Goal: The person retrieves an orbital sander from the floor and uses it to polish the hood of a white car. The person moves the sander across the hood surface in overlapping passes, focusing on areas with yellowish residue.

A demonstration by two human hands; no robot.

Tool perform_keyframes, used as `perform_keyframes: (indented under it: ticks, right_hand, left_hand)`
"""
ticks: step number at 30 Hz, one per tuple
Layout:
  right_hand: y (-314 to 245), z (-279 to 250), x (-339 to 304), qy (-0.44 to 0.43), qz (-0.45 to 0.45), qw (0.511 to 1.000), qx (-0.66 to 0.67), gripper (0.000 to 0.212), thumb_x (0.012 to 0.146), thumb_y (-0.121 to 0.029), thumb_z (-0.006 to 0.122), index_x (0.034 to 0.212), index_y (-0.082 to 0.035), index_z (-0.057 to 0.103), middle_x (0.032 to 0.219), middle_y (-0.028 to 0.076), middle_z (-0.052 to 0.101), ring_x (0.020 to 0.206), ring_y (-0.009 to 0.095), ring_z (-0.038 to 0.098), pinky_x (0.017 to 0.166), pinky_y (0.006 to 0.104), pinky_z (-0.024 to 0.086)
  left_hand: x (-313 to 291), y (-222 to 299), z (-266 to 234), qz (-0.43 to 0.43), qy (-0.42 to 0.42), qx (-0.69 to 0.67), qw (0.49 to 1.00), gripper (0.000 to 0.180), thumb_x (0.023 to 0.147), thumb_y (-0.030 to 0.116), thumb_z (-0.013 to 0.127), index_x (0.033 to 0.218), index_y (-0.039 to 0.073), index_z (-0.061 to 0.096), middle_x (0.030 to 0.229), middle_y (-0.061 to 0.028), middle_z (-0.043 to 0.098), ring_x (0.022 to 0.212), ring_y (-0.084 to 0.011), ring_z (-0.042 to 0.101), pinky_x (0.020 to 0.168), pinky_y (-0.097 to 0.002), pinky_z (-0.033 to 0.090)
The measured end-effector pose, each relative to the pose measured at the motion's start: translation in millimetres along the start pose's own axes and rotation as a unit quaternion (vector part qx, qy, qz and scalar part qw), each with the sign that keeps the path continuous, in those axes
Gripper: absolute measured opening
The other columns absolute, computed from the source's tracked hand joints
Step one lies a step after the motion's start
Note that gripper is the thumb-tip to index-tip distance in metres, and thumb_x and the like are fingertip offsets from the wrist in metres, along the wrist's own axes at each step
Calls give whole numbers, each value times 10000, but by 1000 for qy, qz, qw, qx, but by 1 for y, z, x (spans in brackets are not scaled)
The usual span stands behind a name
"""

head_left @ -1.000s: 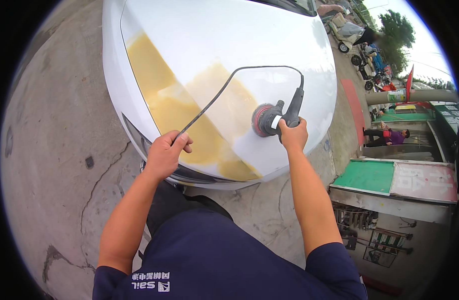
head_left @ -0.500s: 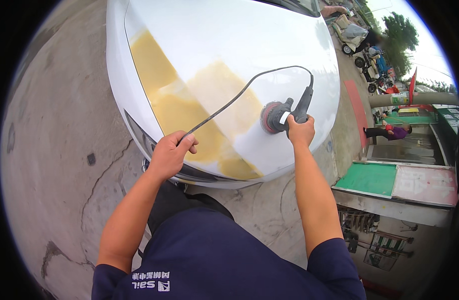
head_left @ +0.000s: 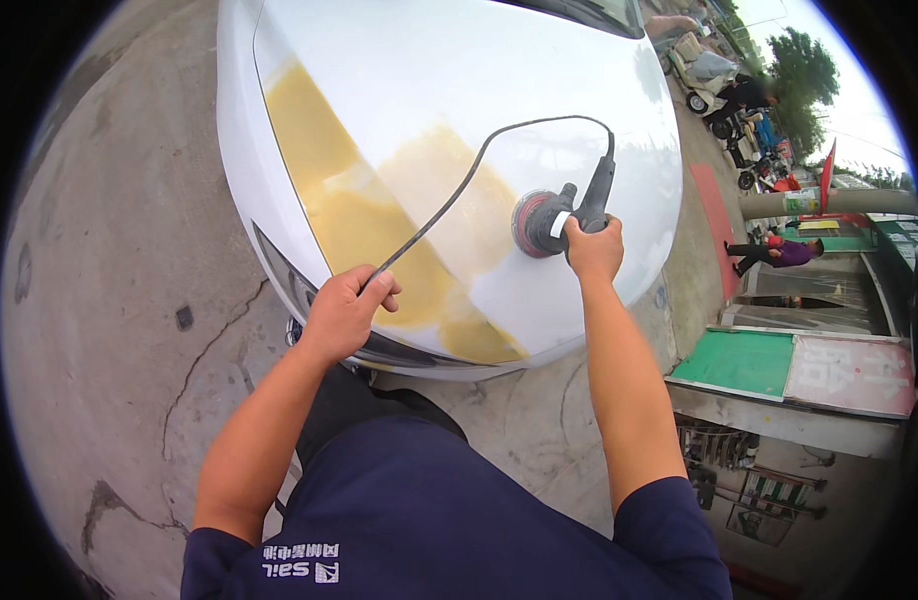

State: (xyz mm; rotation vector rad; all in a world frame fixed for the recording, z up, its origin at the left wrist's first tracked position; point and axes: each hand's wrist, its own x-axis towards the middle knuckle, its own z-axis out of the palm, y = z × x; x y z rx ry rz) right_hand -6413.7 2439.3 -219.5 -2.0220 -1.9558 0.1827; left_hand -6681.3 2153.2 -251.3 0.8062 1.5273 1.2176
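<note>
My right hand point(head_left: 594, 248) is closed around the body of a black orbital sander point(head_left: 551, 222). Its round pad with a reddish rim rests against a white car hood point(head_left: 379, 60), right of the sanded patches. From the sander's rear a black power cord point(head_left: 469, 178) arches over the hood to my left hand point(head_left: 347, 308). That hand pinches the cord above the hood's front left edge. Yellow filler point(head_left: 359, 225) covers a long strip along the hood's left side, and a paler patch point(head_left: 444, 175) lies beside it.
A headlight point(head_left: 284, 265) sits below the hood's left edge. Cracked concrete ground point(head_left: 119, 300) spreads on the left. On the right are a pole point(head_left: 829, 202), parked scooters point(head_left: 724, 90), a green and pinkish panel point(head_left: 744, 362) and a walking person in purple point(head_left: 784, 252).
The sander and my right hand have shifted slightly left and farther up the hood. The cord's arch has moved left with them. My left hand keeps its hold on the cord.
</note>
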Motion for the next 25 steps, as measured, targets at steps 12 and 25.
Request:
perform_keyframes:
  ticks: [12, 25]
  right_hand:
    - [0, 0, 2, -3, -61, 998, 16, 700, 815, -408, 794, 1321, 24, 575, 1239, 205, 674, 1138, 372, 671, 998, 460, 529]
    - [0, 3, -41, -17, -114, 991, 67, 717, 796, -339, 835, 1355, 28, 576, 1241, 242, 694, 1123, 377, 693, 988, 443, 539]
  left_hand:
    - [3, -6, -14, -6, 26, -31, 999, 379, 1096, 313, 544, 1014, -5, 733, 844, -54, 748, 849, -139, 646, 841, -321, 508]
    - [8, -7, -4, -20, 20, -37, 999, 402, 1098, 354, 550, 1018, 10, 742, 854, -48, 752, 852, -139, 655, 868, -314, 502]
